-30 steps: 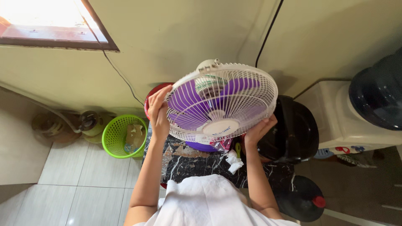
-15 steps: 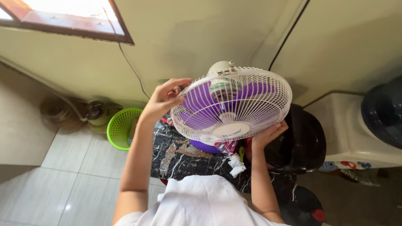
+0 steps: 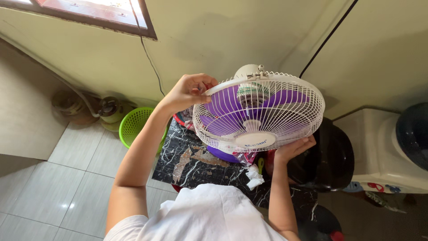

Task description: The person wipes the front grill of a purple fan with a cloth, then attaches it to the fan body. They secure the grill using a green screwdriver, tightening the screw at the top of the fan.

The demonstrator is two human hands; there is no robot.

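A fan (image 3: 260,111) with a white wire grille and purple blades stands tilted over a black marble-patterned table (image 3: 187,160). My left hand (image 3: 189,91) grips the upper left rim of the grille, fingers curled over the edge. My right hand (image 3: 292,148) holds the lower right rim from below. The white motor housing (image 3: 248,70) shows behind the top of the grille. A purple base part (image 3: 220,155) and crumpled white paper (image 3: 255,177) lie on the table under the fan.
A green plastic basket (image 3: 136,122) and a gas cylinder (image 3: 107,111) stand on the tiled floor by the wall at left. A black rounded appliance (image 3: 332,160) sits at right, beside a white water dispenser (image 3: 388,151) with a dark bottle. A black cable (image 3: 149,58) runs down the wall.
My left hand has slid from the left side of the grille up to its top left rim. The view has shifted, with the fan moving right in the picture.
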